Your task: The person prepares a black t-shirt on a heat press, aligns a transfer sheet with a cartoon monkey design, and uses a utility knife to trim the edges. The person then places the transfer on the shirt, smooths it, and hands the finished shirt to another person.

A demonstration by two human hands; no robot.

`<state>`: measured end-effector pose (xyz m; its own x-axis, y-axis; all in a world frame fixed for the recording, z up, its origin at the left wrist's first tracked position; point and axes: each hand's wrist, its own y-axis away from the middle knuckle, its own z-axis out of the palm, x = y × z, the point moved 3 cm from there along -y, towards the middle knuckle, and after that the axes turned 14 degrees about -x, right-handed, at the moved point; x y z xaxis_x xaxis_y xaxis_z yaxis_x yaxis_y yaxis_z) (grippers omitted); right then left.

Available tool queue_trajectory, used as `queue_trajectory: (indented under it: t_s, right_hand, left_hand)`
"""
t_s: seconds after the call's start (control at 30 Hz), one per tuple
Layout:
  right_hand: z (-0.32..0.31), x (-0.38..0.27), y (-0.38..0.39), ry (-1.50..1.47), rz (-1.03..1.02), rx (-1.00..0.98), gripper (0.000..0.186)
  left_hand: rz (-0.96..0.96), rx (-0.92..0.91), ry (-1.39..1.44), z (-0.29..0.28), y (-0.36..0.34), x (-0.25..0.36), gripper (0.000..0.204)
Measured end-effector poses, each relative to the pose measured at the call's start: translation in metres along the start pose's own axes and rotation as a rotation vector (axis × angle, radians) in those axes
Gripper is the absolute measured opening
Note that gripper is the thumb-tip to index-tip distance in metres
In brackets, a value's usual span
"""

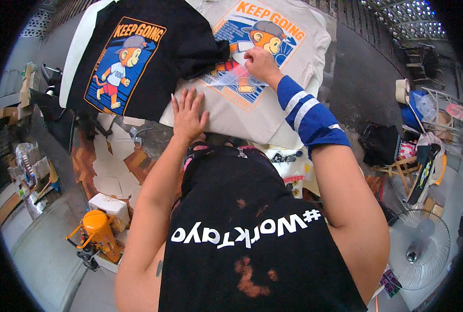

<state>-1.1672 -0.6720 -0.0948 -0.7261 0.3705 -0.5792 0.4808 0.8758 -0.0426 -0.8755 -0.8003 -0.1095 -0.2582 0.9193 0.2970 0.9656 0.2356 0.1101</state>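
Note:
A beige T-shirt (236, 124) with a colourful cartoon monkey print lies spread in front of me. My left hand (190, 113) rests flat on its near left part, fingers stretched out. Over the print, my right hand (261, 65) is closed in a pinch on a clear film (232, 77). The film is raised in a slanted fold across the lower part of the print; how much of it still touches the cloth I cannot tell. To the left lies a black T-shirt (190, 41) with a matching monkey print, its sleeve overlapping the beige one.
At the lower left stands an orange cylindrical machine (102, 231) beside a white box (110, 209). Cardboard pieces (112, 164) cover part of the floor. On the right are a fan (419, 249), a black bag (381, 144) and a roll of tape (402, 91) amid clutter.

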Motion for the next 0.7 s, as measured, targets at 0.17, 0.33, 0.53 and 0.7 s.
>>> queue_trajectory:
  t_s: [0.17,0.33,0.53,0.7]
  right_hand:
    - [-0.014,0.029,-0.040,-0.018,0.201,0.198,0.011]
    - [-0.006,0.038,-0.049,-0.070,0.211,0.103,0.009]
    - [-0.014,0.057,-0.044,-0.025,0.425,0.194,0.011]
    - [-0.018,0.073,-0.042,-0.048,0.548,0.274,0.014]
  left_hand:
    - [-0.028,-0.054,0.062,-0.012,-0.006,0.006,0.062]
    - [-0.270,0.036,-0.047,-0.026,-0.073,-0.068,0.068]
    - [-0.534,0.059,-0.098,-0.016,-0.087,-0.114,0.063]
    - [-0.546,0.061,-0.142,-0.019,-0.089,-0.110,0.063]
